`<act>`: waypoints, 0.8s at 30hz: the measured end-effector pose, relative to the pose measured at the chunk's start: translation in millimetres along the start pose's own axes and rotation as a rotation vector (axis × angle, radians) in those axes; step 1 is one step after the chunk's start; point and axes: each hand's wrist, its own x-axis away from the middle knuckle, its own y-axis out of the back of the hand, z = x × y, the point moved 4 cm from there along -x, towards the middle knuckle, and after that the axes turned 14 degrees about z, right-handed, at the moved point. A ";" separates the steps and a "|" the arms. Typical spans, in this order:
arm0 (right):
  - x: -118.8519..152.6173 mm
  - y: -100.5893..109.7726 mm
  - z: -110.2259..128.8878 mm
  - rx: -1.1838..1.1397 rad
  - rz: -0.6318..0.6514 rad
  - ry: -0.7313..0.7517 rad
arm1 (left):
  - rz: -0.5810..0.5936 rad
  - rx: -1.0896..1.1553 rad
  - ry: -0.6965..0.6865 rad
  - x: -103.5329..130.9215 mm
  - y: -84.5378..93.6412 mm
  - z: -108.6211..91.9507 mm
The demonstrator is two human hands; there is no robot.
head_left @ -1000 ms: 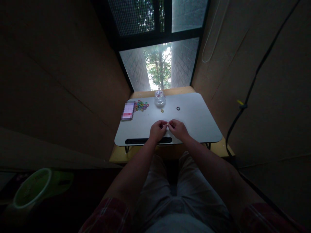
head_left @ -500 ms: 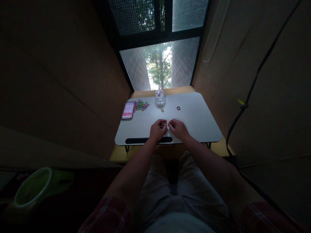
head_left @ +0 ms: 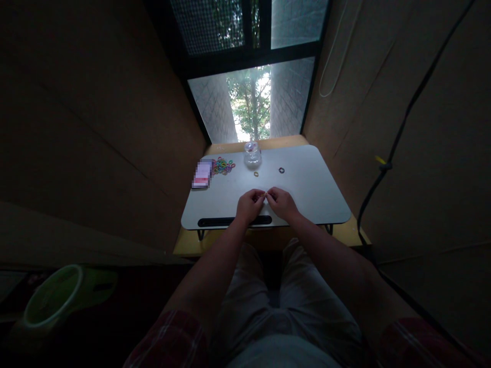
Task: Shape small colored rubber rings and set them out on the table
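Over the front middle of the white table, my left hand (head_left: 250, 205) and my right hand (head_left: 282, 203) meet at the fingertips, both closed in a pinch. Something small and pale shows between them, too small to make out. Beyond the hands lie a yellowish ring (head_left: 256, 174) and a dark ring (head_left: 282, 170). A clear jar (head_left: 252, 155) stands near the table's back edge. To its left is a pile of colourful rings (head_left: 223, 165).
The white table (head_left: 314, 189) has a black slot strip (head_left: 215, 222) along its front edge. A blurred-out phone (head_left: 202, 174) lies at its left. A black cable (head_left: 399, 133) hangs at the right, and a green basket (head_left: 53, 296) is low at the left.
My fingertips have drawn closer together, and the pale thing between them shows less than before. The jar, rings and phone have stayed in place.
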 end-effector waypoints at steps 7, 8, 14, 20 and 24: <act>1.8 1.9 0.7 -0.107 -0.024 -0.023 | -0.001 -0.002 0.019 0.1 1.5 -1.7; 1.9 2.2 1.0 -0.113 -0.021 -0.018 | 0.000 -0.005 0.022 0.1 1.4 -1.4; 1.3 2.4 -0.8 -0.085 -0.018 -0.003 | 0.009 -0.012 0.031 1.0 0.7 0.3; 1.1 1.8 -1.8 -0.086 0.013 -0.027 | -0.006 -0.004 0.016 2.0 1.3 -1.4; 0.8 3.2 0.0 -0.075 0.018 -0.032 | -0.007 -0.001 0.011 0.5 0.7 0.7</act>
